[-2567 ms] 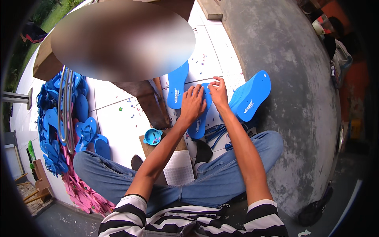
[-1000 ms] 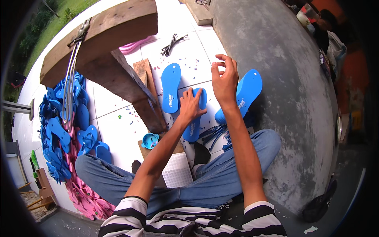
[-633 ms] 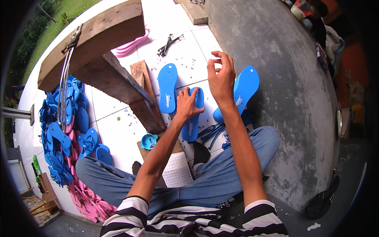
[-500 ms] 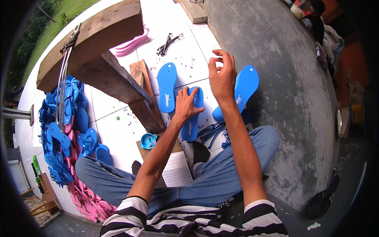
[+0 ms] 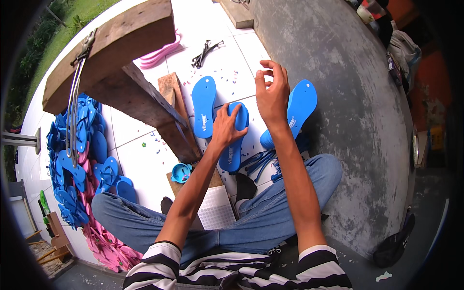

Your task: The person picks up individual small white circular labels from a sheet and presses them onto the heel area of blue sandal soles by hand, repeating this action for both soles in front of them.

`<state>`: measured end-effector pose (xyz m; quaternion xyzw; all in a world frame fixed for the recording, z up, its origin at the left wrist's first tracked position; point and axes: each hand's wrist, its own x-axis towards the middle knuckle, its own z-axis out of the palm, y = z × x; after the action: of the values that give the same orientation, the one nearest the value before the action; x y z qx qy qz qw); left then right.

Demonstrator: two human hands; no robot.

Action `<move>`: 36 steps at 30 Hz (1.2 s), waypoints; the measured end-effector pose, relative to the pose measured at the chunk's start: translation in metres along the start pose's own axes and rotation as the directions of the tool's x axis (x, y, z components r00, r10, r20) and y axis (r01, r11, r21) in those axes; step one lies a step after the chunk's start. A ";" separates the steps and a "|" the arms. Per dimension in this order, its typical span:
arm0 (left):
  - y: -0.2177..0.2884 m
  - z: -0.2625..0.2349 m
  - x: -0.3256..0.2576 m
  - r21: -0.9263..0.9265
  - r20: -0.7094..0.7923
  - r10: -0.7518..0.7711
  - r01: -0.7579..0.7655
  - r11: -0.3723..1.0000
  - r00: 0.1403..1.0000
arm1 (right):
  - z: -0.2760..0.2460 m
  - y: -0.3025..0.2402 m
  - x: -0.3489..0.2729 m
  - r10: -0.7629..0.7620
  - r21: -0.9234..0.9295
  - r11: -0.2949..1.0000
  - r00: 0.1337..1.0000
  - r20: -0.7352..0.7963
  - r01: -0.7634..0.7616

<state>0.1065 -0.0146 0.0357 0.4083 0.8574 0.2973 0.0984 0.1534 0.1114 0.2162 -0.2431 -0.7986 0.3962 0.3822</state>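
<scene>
I sit cross-legged on a white tiled floor. My left hand lies on a blue sandal sole and grips its upper end against the floor. My right hand hovers above it with its fingers loosely curled and apart, and nothing shows in it. A second blue sole lies flat to the left. A third blue sole leans by the grey wall on the right. A bundle of blue sandal straps lies next to my right knee.
A heavy wooden bench with a metal tool stands at left, over a wooden block. Piled blue sandals and pink ones lie far left. A small blue cup, a white perforated board, black straps and a grey concrete wall surround me.
My right hand has lifted off the blue sole and now hovers above it. My left hand stays on the sole. My view has shifted slightly.
</scene>
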 end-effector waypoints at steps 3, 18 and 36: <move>0.006 -0.010 0.002 -0.038 -0.034 -0.012 0.011 0.999 0.999 | 0.002 0.000 0.000 0.008 -0.006 1.000 1.000 0.005 -0.008; -0.072 -0.038 0.083 0.287 -0.227 -0.177 0.240 0.927 0.958 | 0.001 -0.010 0.002 0.026 0.000 1.000 0.999 0.040 -0.026; -0.075 -0.040 0.083 0.194 -0.216 -0.290 0.332 0.923 0.932 | 0.004 -0.008 -0.002 -0.004 -0.036 0.999 0.999 0.050 0.005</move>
<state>-0.0123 -0.0054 0.0297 0.2459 0.9452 0.2142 0.0179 0.1509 0.1042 0.2204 -0.2381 -0.8155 0.3869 0.3585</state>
